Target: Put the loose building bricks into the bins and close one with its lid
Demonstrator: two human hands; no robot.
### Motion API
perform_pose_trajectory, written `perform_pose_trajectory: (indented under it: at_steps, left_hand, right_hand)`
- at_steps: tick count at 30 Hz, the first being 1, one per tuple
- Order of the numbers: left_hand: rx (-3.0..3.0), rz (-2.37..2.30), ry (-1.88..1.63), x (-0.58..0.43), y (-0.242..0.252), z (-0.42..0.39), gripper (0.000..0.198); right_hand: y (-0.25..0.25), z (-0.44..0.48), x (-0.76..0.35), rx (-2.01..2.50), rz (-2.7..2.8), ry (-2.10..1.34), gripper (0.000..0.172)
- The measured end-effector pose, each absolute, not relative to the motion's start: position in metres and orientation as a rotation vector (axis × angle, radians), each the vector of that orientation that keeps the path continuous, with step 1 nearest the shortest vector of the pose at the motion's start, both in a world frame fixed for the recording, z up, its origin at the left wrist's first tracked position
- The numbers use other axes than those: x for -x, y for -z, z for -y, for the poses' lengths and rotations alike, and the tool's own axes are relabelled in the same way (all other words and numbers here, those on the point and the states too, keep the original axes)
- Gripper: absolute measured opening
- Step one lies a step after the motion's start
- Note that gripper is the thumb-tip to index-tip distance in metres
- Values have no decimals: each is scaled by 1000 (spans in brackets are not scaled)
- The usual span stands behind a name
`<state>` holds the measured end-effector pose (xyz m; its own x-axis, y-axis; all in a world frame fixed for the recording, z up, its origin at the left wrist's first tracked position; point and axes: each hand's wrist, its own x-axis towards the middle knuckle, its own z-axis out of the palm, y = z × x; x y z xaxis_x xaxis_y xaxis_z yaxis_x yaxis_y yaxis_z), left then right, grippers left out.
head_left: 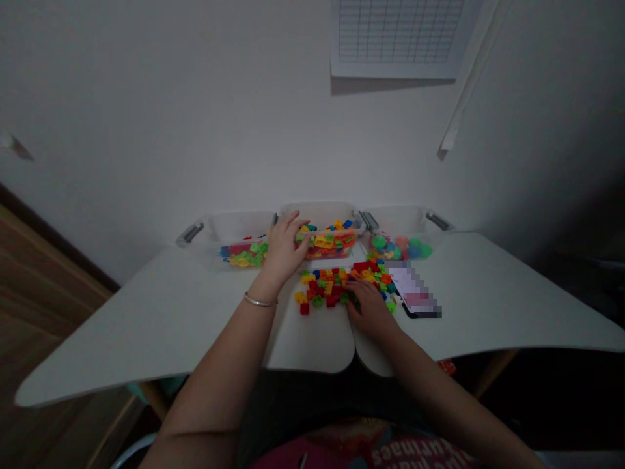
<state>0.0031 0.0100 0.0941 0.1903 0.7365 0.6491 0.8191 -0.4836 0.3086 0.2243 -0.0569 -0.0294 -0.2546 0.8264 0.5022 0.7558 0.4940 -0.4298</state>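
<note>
My left hand point(287, 246) reaches over the left front of the middle clear plastic bin point(319, 212), its fingers spread and no object visible in them. Inside that bin are toy building bricks point(328, 241) in yellow, red, green and blue. A loose pile of similar bricks point(329, 286) lies on the white table in front of it. At the right part of this pile is my right hand point(372, 311). Its fingers curl over the bricks towards the thumb, with a green toy building brick point(355, 302) showing between them. The fingertips are partly hidden among the bricks.
To the left stands a clear bin point(239, 225) with green, yellow and red pieces. Another clear bin point(398, 218) on the right holds round translucent pieces. A phone point(413, 290) lies right of the pile. The white table point(170, 326) meets the wall behind the bins.
</note>
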Motion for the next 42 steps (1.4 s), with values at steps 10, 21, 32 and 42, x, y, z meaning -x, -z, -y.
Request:
perform_pose_trajectory:
  at_steps: [10, 21, 32, 42]
  left_hand:
    - [2679, 1785, 565, 25, -42, 28, 28]
    - [2891, 1713, 388, 35, -19, 23, 33]
    - [2724, 1732, 467, 34, -14, 20, 29]
    - [2596, 1628, 1315, 26, -46, -2, 27]
  right_hand:
    - [32, 56, -224, 1293, 2053, -123, 38]
    - [32, 56, -225, 1301, 2072, -110, 39]
    - [30, 56, -226, 1317, 2073, -132, 39]
    - [31, 55, -226, 1298, 2059, -151, 39]
